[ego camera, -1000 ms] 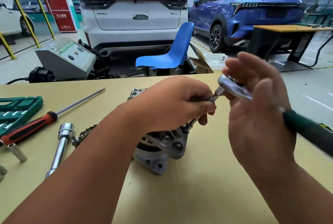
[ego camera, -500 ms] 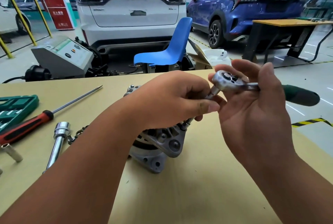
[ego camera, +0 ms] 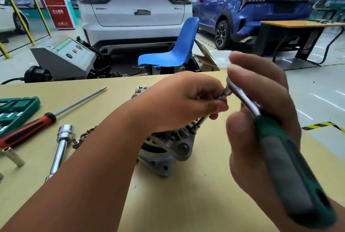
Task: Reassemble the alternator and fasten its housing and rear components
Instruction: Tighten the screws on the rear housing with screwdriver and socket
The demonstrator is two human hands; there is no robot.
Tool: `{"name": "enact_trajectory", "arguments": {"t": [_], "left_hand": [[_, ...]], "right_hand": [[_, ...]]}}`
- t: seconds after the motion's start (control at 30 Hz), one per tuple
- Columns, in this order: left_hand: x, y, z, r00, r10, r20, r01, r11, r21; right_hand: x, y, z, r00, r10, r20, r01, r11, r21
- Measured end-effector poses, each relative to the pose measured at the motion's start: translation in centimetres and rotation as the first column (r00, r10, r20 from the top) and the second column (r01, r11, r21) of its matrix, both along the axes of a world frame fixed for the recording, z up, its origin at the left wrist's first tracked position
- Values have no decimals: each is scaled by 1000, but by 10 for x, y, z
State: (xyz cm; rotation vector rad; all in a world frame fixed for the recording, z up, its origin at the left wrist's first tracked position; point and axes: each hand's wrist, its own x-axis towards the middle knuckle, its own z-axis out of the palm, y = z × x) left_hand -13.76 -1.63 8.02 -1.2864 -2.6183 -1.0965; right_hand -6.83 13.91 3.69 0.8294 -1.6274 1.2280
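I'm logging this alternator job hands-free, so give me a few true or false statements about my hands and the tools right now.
The right hand holds a green-handled ratchet. True.
A red screwdriver lies on the table, left of the alternator. True.
The left hand lies flat on the table. False: it grips the extension above the alternator.
The chair behind the table is red. False: it is blue.
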Motion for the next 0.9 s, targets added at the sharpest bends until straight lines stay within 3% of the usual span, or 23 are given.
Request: {"name": "enact_trajectory", "arguments": {"t": [0.13, 0.17, 0.23, 0.27, 0.33, 0.4, 0.53, 0.73, 0.9], "left_hand": [[0, 2, 1, 999, 28, -18, -28, 1000, -5], [0, 3, 2, 999, 47, -19, -47, 999, -7], [1, 6, 3, 996, 92, -17, -92, 996, -21], [2, 8, 3, 994, 108, -13, -108, 994, -26], [3, 10, 5, 994, 111, -9, -112, 993, -24], [3, 10, 5, 995, 97, -17, -97, 995, -36], [3, 7, 5, 996, 84, 3, -84, 996, -32], [3, 1, 7, 995, 97, 33, -96, 995, -19], [4, -1, 9, 997, 83, -1, -83, 996, -34]], "right_hand": [[-3, 5, 6, 995, -95, -7, 95, 994, 56], [-7, 7, 5, 996, -91, 18, 91, 996, 4], [-16, 14, 5, 982, 44, 185, 7, 964, -265], [-20, 17, 8, 942, 171, 287, -24, 892, -451], [-29, 23, 11, 753, 504, 422, -72, 701, -710], [-36, 28, 7, 595, 669, 446, -106, 615, -781], [-35, 27, 6, 700, 606, 378, -228, 691, -686], [-27, 26, -3, 896, 355, 267, -219, 876, -429], [-29, 21, -3, 998, 48, 40, -43, 991, -124]]}}
